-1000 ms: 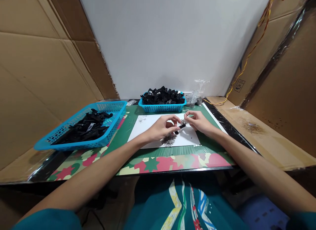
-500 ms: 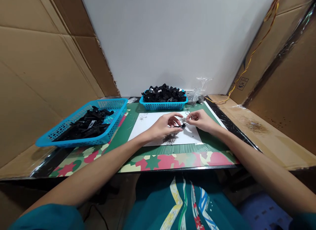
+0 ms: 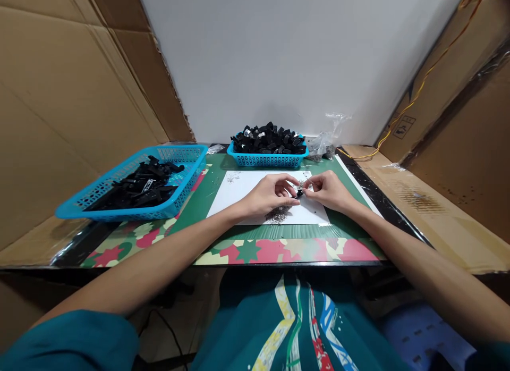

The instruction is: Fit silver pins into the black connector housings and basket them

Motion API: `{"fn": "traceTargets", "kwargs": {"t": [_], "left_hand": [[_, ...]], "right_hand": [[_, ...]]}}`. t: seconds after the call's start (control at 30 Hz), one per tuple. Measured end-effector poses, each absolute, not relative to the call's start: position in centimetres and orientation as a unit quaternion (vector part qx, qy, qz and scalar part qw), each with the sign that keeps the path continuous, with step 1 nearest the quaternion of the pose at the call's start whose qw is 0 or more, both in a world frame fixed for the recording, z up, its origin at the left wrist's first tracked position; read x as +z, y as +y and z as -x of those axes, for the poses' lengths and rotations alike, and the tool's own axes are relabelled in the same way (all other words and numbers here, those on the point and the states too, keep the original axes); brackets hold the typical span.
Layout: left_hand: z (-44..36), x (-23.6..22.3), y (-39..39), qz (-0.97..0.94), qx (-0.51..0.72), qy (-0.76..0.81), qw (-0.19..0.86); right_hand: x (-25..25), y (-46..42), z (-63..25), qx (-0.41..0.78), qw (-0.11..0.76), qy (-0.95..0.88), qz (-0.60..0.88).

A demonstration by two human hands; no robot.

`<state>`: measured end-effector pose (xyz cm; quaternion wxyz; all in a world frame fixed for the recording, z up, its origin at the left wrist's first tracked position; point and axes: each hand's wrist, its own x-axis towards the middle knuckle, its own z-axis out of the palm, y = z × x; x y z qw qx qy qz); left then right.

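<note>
Left hand: the left hand [image 3: 271, 194] is grasping a small black part [image 3: 299, 193] between thumb and fingertips, as seen in the head view.
Right hand: the right hand [image 3: 329, 191] has thumb and index drawn close together at the part's right end; can't tell if a tiny piece sits between them.
Black part: between the two hands, over the white sheet [image 3: 221, 203]; mostly hidden by fingers, so its exact angle is unclear.
Grip risk: part is small and held only by fingertips; a push from the right could twist it or pop it loose, I'd judge.
Near pile: small metallic bits [image 3: 278, 216] lie just below the left hand, on the sheet. A dropping wrist or dragged thumb could scatter them.
Far pile: more metallic bits [image 3: 302, 185] sit behind the fingertips. Bits this fine look easy to fumble, or to pick up two at once.
Sheet: flat on the green mat [image 3: 191, 217], no visible raised rim. Knocked bits could roll off onto the mat and get lost.
Left tray: blue tray [image 3: 187, 193] with dark parts [image 3: 143, 187], beside the left forearm. A wide elbow swing could bump it.
Back basket: blue basket [image 3: 266, 160], black pieces [image 3: 269, 140] heaped above its rim. A careless reach could topple some onto the sheet.
</note>
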<state>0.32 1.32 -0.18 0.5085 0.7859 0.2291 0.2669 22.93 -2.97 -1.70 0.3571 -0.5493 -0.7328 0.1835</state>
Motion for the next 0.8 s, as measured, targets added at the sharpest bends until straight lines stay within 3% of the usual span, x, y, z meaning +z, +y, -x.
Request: {"fn": "traceTargets", "kwargs": {"t": [0.8], "left_hand": [[-0.31, -0.04, 1.46, -0.799, 0.274, 0.259, 0.469]], "right_hand": [[-1.32, -3.01, -22.85, 0.197, 0.326, -0.731, 0.566]]}}
